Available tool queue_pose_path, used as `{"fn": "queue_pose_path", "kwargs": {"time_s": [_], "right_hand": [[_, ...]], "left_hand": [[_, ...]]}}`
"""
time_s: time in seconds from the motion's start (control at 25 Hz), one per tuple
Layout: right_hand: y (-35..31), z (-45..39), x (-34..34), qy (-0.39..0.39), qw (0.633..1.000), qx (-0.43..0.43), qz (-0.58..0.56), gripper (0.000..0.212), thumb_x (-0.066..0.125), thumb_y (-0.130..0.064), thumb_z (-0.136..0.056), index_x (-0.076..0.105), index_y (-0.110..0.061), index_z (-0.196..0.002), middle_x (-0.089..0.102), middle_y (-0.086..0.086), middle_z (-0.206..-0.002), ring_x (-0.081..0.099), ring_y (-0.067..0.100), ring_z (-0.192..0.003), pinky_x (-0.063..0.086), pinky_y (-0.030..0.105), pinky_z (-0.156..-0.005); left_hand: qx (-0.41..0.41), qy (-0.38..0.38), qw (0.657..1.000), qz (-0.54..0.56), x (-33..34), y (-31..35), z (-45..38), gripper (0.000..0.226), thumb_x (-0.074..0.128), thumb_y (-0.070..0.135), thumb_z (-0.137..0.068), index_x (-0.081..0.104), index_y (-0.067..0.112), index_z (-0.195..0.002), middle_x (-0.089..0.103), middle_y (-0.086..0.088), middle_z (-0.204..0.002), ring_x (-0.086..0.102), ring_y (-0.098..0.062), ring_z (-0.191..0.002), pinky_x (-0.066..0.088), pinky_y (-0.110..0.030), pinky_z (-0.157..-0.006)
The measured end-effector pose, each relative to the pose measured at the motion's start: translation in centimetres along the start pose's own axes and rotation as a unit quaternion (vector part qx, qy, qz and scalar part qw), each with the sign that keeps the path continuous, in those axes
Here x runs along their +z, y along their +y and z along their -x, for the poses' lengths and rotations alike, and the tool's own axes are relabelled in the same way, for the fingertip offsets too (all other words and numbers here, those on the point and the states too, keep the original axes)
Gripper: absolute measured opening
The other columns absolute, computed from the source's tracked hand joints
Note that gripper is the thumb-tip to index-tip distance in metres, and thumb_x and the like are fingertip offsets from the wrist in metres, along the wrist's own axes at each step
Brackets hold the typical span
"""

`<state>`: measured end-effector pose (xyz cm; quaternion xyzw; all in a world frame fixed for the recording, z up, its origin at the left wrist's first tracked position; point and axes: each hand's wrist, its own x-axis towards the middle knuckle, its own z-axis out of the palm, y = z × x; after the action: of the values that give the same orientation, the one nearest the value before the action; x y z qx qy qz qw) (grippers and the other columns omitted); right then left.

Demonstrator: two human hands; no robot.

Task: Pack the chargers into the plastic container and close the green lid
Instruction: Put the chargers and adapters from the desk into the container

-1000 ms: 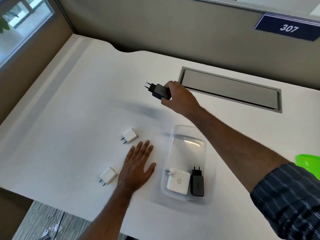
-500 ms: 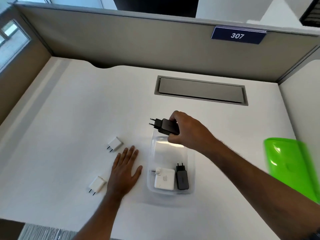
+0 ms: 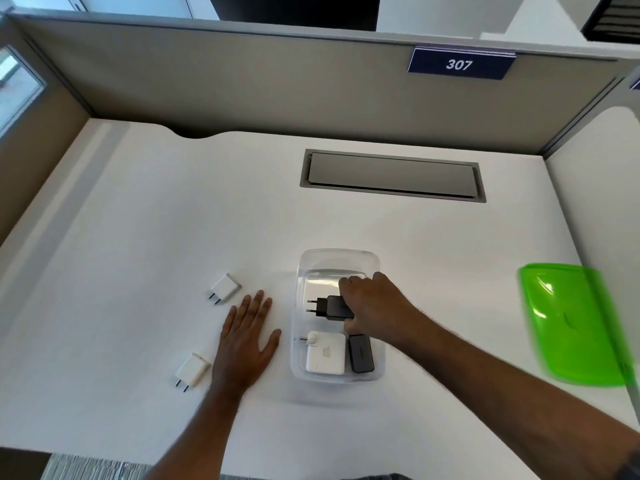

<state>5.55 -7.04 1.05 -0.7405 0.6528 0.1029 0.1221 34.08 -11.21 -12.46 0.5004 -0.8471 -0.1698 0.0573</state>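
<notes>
A clear plastic container [image 3: 337,258] stands on the white desk. Inside it at the near end lie a white square charger [image 3: 325,353] and a small black charger [image 3: 361,354]. My right hand [image 3: 375,308] is inside the container's middle, shut on a black charger [image 3: 329,307] whose prongs point left. My left hand [image 3: 247,336] lies flat and open on the desk just left of the container. Two small white chargers rest on the desk, one [image 3: 224,287] beyond my left hand and the other [image 3: 192,370] to its left. The green lid [image 3: 571,323] lies at the right.
A grey cable hatch [image 3: 393,174] is set into the desk behind the container. Grey partition walls close off the back and the right side, with a blue sign reading 307 [image 3: 459,64]. The desk's front edge runs just below my forearms.
My right hand carried the black charger from above the desk near the hatch back and down into the container. My left hand stayed flat on the desk.
</notes>
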Motion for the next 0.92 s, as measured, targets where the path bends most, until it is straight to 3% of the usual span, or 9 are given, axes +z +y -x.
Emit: {"fn": "queue_pose_path", "kwargs": {"time_s": [0.12,0.28,0.4,0.72,0.92], "right_hand": [[-0.1,-0.5,1.4,-0.004,1.000,-0.011,0.024,0.031,0.071,-0.033,-0.071,0.049,-0.014,-0.084,0.063,0.004,-0.081,0.059,0.028,-0.073,0.028,0.037,-0.072],[-0.6,-1.1,2.2,-0.024,1.000,-0.004,-0.003,0.030,0.066,-0.033,-0.077,0.043,-0.015,-0.082,0.052,0.001,-0.075,0.050,0.026,-0.069,0.033,0.038,-0.078],[-1.0,-1.4,2.9,-0.034,0.999,-0.008,-0.017,0.027,0.065,-0.035,-0.081,0.048,-0.015,-0.086,0.061,0.004,-0.084,0.060,0.028,-0.077,0.042,0.040,-0.085],[-0.5,-1.9,3.5,-0.074,0.995,-0.005,-0.072,0.031,0.067,-0.039,-0.088,0.057,-0.012,-0.098,0.065,0.007,-0.097,0.063,0.028,-0.090,0.043,0.040,-0.092],[-0.1,-1.8,1.3,-0.010,0.991,0.021,-0.136,0.030,0.064,-0.038,-0.091,0.063,-0.016,-0.112,0.069,0.001,-0.111,0.064,0.027,-0.102,0.049,0.035,-0.084]], "left_hand": [[0.003,-0.001,1.000,0.004,0.1,0.0,0.0,0.069,0.045,0.050,-0.100,0.021,0.031,-0.163,0.013,0.010,-0.172,0.008,-0.011,-0.160,0.014,-0.042,-0.130],[0.003,-0.002,1.000,0.006,0.1,-0.1,0.0,0.070,0.044,0.050,-0.100,0.020,0.031,-0.163,0.012,0.010,-0.172,0.006,-0.011,-0.160,0.013,-0.042,-0.130],[0.002,-0.007,1.000,0.006,0.0,-0.2,0.0,0.070,0.045,0.050,-0.101,0.018,0.031,-0.163,0.011,0.009,-0.173,0.005,-0.011,-0.160,0.012,-0.043,-0.130],[0.000,-0.007,1.000,0.004,0.2,-0.2,-0.1,0.070,0.044,0.050,-0.101,0.020,0.030,-0.163,0.012,0.009,-0.173,0.005,-0.012,-0.160,0.013,-0.043,-0.130],[-0.004,-0.006,1.000,-0.001,0.0,0.0,0.0,0.069,0.046,0.050,-0.101,0.021,0.031,-0.162,0.012,0.010,-0.172,0.005,-0.011,-0.160,0.013,-0.042,-0.130]]}}
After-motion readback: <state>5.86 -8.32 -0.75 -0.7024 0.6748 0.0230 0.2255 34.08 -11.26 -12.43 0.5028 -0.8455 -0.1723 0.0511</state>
